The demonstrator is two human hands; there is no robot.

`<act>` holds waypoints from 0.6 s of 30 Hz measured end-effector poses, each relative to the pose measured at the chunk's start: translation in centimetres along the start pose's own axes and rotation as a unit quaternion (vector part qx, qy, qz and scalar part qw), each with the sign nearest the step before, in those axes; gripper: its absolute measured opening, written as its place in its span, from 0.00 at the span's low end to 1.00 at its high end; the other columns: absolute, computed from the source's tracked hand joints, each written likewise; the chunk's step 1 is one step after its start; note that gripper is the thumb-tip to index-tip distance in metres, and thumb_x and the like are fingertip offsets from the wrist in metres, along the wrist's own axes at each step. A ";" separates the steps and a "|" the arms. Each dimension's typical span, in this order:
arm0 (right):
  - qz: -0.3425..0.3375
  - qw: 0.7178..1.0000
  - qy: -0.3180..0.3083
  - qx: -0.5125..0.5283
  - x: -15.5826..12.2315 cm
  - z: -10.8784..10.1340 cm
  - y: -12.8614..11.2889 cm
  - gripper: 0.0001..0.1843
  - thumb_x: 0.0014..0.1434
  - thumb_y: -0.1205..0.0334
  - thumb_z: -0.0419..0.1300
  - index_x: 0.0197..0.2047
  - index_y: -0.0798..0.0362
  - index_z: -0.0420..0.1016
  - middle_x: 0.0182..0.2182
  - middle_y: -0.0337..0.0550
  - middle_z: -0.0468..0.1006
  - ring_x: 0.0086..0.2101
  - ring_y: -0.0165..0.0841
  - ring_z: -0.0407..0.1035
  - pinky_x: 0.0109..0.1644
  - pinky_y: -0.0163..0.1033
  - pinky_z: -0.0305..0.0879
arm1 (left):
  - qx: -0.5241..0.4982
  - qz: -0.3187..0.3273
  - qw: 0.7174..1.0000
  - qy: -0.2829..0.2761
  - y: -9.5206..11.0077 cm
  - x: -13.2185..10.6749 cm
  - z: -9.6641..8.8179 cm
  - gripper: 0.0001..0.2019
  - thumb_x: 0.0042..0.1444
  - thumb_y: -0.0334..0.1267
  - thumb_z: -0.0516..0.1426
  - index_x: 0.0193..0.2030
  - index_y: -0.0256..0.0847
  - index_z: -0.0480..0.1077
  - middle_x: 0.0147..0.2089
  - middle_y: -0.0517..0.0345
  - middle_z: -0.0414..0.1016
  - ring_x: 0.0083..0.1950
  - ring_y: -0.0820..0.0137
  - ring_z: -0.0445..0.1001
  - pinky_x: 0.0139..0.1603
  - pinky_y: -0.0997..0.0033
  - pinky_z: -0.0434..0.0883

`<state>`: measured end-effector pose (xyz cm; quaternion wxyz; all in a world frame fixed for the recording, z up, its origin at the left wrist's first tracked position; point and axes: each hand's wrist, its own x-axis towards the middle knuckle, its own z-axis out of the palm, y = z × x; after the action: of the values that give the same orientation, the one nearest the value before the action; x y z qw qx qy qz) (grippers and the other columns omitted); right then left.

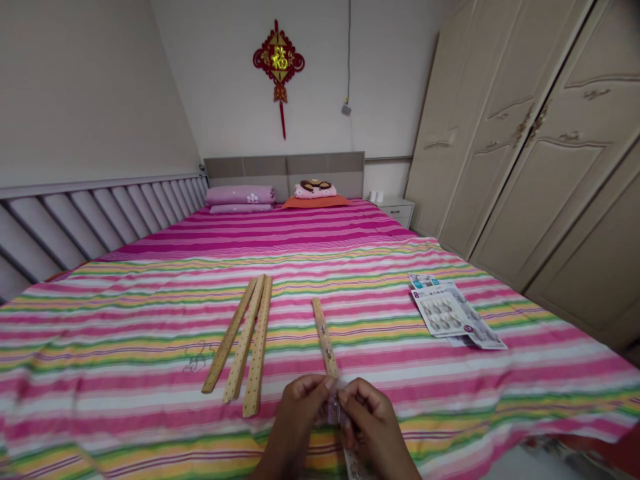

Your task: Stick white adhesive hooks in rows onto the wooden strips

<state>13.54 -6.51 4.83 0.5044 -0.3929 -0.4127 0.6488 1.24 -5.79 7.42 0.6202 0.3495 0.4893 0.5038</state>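
Both my hands meet low in the middle of the view, over the near edge of the striped bed cover [150, 347]. My left hand [299, 410] and my right hand [369, 420] pinch together on a small clear packet with a metal piece [338, 408] between the fingertips. Just beyond them lies a single wooden strip [324, 337] with small metal bits fixed along it, its near end at my fingers. Three more wooden strips with rows of holes [246, 347] lie side by side to the left, apart from my hands.
Flat blister cards of small parts [445, 312] lie on the cover at the right. Pillows [240, 195] sit at the headboard. A tall wardrobe [540, 147] lines the right side, a padded wall panel [75, 220] the left. A red ornament [279, 61] hangs on the far wall.
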 end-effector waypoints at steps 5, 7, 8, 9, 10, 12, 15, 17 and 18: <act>-0.007 1.000 -0.002 0.003 0.2 0.2 0.2 0.18 0.50 0.48 0.62 0.23 0.53 0.64 0.06 0.28 0.64 0.08 0.21 0.53 0.13 0.26 0.44 | -0.004 0.013 1.000 0.023 -0.1 0.1 0.0 0.15 0.36 0.45 0.66 0.22 0.34 0.73 0.17 0.65 0.65 0.20 0.79 0.60 0.22 0.79 0.57; -0.010 1.000 0.000 0.003 0.4 0.3 0.1 0.18 0.49 0.48 0.62 0.22 0.53 0.65 0.06 0.28 0.63 0.08 0.21 0.53 0.13 0.26 0.44 | -0.031 0.008 0.999 0.019 0.0 0.2 0.2 0.15 0.36 0.44 0.67 0.22 0.34 0.72 0.17 0.65 0.66 0.19 0.79 0.60 0.21 0.79 0.57; -0.012 1.000 0.001 0.004 0.5 0.3 0.0 0.18 0.48 0.48 0.62 0.22 0.53 0.64 0.06 0.28 0.63 0.08 0.21 0.53 0.13 0.26 0.44 | -0.053 0.000 0.999 0.011 0.1 0.2 0.3 0.15 0.37 0.45 0.66 0.21 0.34 0.71 0.17 0.65 0.66 0.19 0.79 0.62 0.22 0.79 0.58; -0.015 1.000 0.003 0.006 0.6 0.4 -0.2 0.19 0.48 0.48 0.62 0.22 0.53 0.64 0.06 0.28 0.63 0.08 0.21 0.53 0.13 0.26 0.44 | -0.080 -0.010 0.997 0.003 0.3 0.2 0.4 0.15 0.38 0.46 0.66 0.21 0.35 0.71 0.18 0.64 0.67 0.20 0.78 0.63 0.22 0.78 0.59; -0.018 1.000 0.006 0.006 0.7 0.4 -0.5 0.19 0.48 0.48 0.62 0.22 0.54 0.64 0.06 0.28 0.63 0.08 0.21 0.53 0.13 0.26 0.44 | -0.107 -0.025 0.994 -0.003 0.4 0.1 0.5 0.16 0.40 0.47 0.65 0.21 0.35 0.71 0.18 0.62 0.69 0.21 0.76 0.65 0.22 0.78 0.61; -0.022 1.000 0.013 0.003 0.7 0.6 -1.1 0.19 0.48 0.48 0.62 0.21 0.54 0.64 0.06 0.29 0.64 0.09 0.21 0.54 0.14 0.26 0.45 | -0.148 -0.054 0.987 -0.011 0.7 0.0 0.6 0.17 0.43 0.50 0.62 0.24 0.35 0.71 0.21 0.58 0.72 0.23 0.73 0.69 0.24 0.76 0.64; -0.019 1.000 0.014 -0.002 0.6 0.8 -1.9 0.19 0.47 0.48 0.63 0.22 0.54 0.65 0.06 0.30 0.65 0.09 0.22 0.55 0.14 0.27 0.46 | -0.165 -0.057 0.984 -0.027 0.9 -0.1 0.7 0.19 0.44 0.51 0.61 0.28 0.33 0.73 0.25 0.53 0.75 0.27 0.69 0.73 0.28 0.73 0.68; -0.016 1.000 0.012 -0.004 0.5 0.9 -2.2 0.19 0.46 0.47 0.63 0.21 0.54 0.65 0.06 0.29 0.64 0.09 0.22 0.54 0.14 0.27 0.46 | -0.164 -0.038 0.985 -0.037 0.9 -0.1 0.7 0.17 0.45 0.49 0.62 0.29 0.34 0.73 0.26 0.53 0.75 0.28 0.70 0.73 0.29 0.73 0.68; -0.015 1.000 0.011 -0.005 0.5 1.0 -2.3 0.19 0.46 0.47 0.63 0.21 0.54 0.64 0.06 0.29 0.63 0.09 0.22 0.54 0.14 0.27 0.46 | -0.164 -0.029 0.985 -0.037 0.9 0.0 0.7 0.16 0.44 0.47 0.63 0.29 0.34 0.73 0.26 0.54 0.75 0.27 0.70 0.73 0.29 0.74 0.68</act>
<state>13.31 -5.81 7.26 0.5167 -0.3963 -0.4157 0.6350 1.67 -5.57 8.42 0.7012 0.2470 0.3866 0.5458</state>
